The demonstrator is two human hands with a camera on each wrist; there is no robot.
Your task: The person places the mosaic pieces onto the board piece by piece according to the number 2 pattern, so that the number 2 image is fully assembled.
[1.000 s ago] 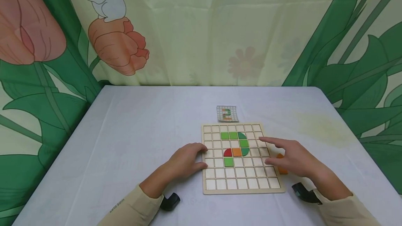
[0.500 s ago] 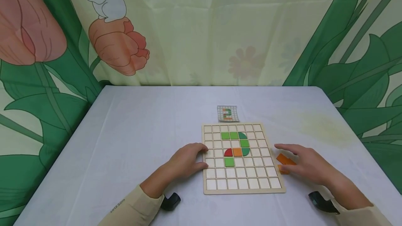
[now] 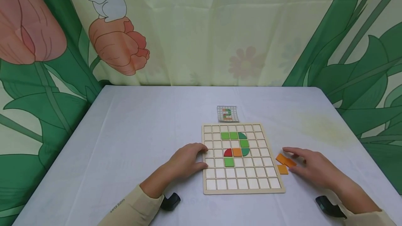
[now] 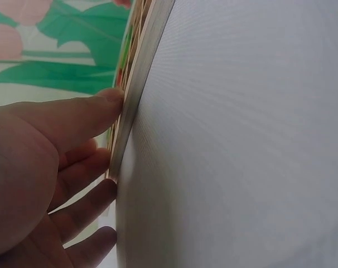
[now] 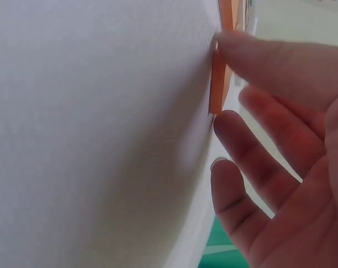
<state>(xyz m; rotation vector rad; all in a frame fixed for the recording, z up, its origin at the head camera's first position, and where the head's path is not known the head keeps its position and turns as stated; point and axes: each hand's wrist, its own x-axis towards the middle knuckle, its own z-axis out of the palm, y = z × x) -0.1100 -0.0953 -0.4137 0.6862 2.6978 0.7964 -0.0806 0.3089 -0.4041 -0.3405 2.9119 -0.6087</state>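
A wooden grid board [image 3: 220, 191] lies on the table. Set in its cells are several green squares [image 3: 233, 135], dark green quarter-rounds [image 3: 242, 135], a red quarter-round [image 3: 228, 152] and an orange square [image 3: 237, 152]. My left hand [image 3: 185, 159] rests its thumb and fingertips against the board's left edge [image 4: 136, 84]. On the right, my right hand [image 3: 317, 166] is spread beside loose orange tiles [image 3: 283, 169], one [image 3: 285, 159] lying partly between thumb and fingers. In the right wrist view, the thumb [image 5: 269, 61] is right at the edge of an orange tile [image 5: 217, 84].
Behind the board lies a small pattern card [image 3: 227, 114] with a gridded coloured figure. A white cloth [image 3: 150, 114] covers the table. A printed curtain [image 3: 201, 30] with flowers and a rabbit hangs at the back. Black wrist cameras [image 3: 171, 202] sit near both cuffs.
My right hand has moved off the board's right side, rightward and toward me, to the orange tiles, uncovering them. The left hand stays at the board's edge.
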